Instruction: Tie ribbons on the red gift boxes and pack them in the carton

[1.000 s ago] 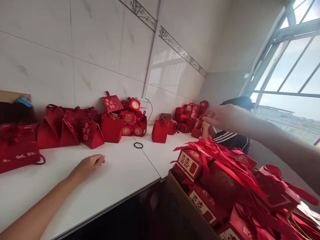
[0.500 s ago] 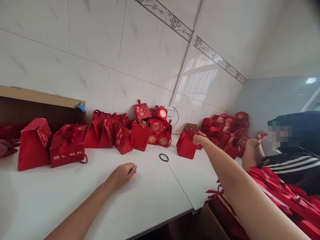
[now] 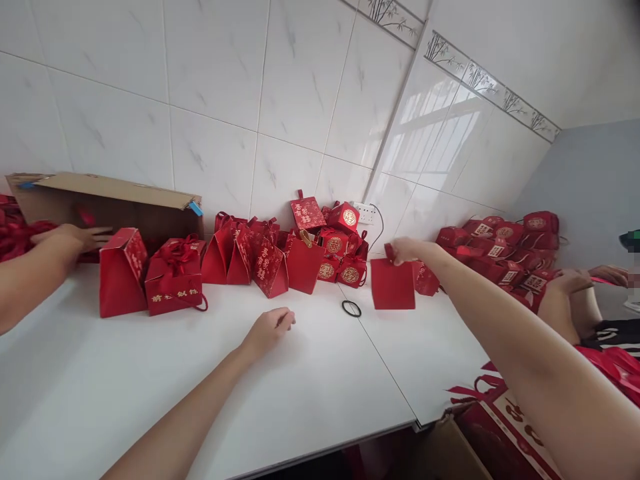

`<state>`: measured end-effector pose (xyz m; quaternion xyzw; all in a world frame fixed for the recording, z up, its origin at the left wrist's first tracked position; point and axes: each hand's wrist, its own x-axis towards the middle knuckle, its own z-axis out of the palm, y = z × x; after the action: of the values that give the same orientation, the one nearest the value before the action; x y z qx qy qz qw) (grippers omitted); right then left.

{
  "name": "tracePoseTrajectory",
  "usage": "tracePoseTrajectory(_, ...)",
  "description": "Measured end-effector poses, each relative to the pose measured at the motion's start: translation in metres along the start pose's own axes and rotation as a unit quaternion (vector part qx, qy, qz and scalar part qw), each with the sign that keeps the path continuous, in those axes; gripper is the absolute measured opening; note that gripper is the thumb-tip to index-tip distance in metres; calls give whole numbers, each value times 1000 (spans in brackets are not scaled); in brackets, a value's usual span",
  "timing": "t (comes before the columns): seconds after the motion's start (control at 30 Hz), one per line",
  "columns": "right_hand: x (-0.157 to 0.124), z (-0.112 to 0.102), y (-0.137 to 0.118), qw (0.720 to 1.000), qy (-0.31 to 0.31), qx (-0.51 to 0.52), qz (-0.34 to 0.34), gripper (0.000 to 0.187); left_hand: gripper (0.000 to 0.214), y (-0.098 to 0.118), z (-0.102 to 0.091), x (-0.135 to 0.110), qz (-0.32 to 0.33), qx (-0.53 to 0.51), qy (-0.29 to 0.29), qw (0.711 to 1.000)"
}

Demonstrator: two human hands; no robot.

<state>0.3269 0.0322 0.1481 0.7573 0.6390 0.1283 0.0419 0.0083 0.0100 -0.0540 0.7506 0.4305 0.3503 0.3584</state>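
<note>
My right hand (image 3: 413,251) is closed on the top of a red gift box (image 3: 393,285), which faces me at the back of the white table. A smaller patterned red box (image 3: 425,279) sits just behind it to the right. Lying on the table, my left hand (image 3: 273,330) has its fingers curled in, with nothing visible in them. A black ring-shaped band (image 3: 351,309) lies between my two hands. Beyond my left hand stand a plain red box with a tag (image 3: 304,265) and a patterned red box (image 3: 271,267).
At left, another person's hand (image 3: 75,239) reaches by a cardboard box (image 3: 120,187). Red boxes line the wall beside a power strip (image 3: 365,213). A large pile of red boxes (image 3: 495,247) fills the right, near a co-worker's hands (image 3: 570,280). Below is an open carton (image 3: 465,443).
The view has turned left, bringing another person's hand into sight at the left edge. The gift box in my right hand has turned to face me. My left hand stays curled on the table.
</note>
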Motion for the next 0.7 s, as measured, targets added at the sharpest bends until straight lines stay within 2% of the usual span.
tracePoseTrajectory(0.07, 2, -27, -31, 997, -33, 2, -67, 12, 35, -4, -1, 5, -23, -67, 56, 996)
tracePoseTrajectory(0.13, -4, -45, -68, 987, -47, 20, -154, 11, 32, -7, -5, 11, -43, -146, 117, 981)
tracePoseTrajectory(0.17, -9, -49, -87, 969, -50, 35, -238, 11, 33, -8, -7, 13, -52, -182, 143, 972)
tracePoseTrajectory(0.23, -20, -49, -121, 933, -43, 84, -348, 6, 42, -7, -14, 16, -50, -264, 163, 949)
tracePoseTrajectory(0.27, -25, -44, -136, 915, -29, 121, -384, 5, 47, -6, -17, 16, -42, -311, 152, 937)
tracePoseTrajectory(0.33, -35, -28, -160, 877, 15, 213, -430, 13, 53, -1, -23, 14, -23, -392, 92, 915)
tracePoseTrajectory(0.4, -43, -5, -177, 827, 66, 313, -462, 17, 53, 3, -26, 10, -8, -430, 34, 902)
tracePoseTrajectory(0.47, -49, 19, -186, 778, 107, 425, -449, 14, 49, 7, -27, 8, 9, -401, 41, 915)
tracePoseTrajectory(0.53, -53, 41, -190, 732, 110, 557, -375, 13, 41, 9, -29, 7, 24, -354, 99, 930)
tracePoseTrajectory(0.6, -56, 60, -192, 660, 68, 685, -301, 31, 35, 11, -30, 5, 32, -285, 164, 944)
tracePoseTrajectory(0.67, -57, 76, -193, 578, 30, 772, -262, 51, 33, 14, -32, 2, 43, -193, 225, 954)
tracePoseTrajectory(0.7, -58, 83, -194, 549, 31, 796, -252, 55, 32, 15, -32, 1, 55, -143, 265, 952)
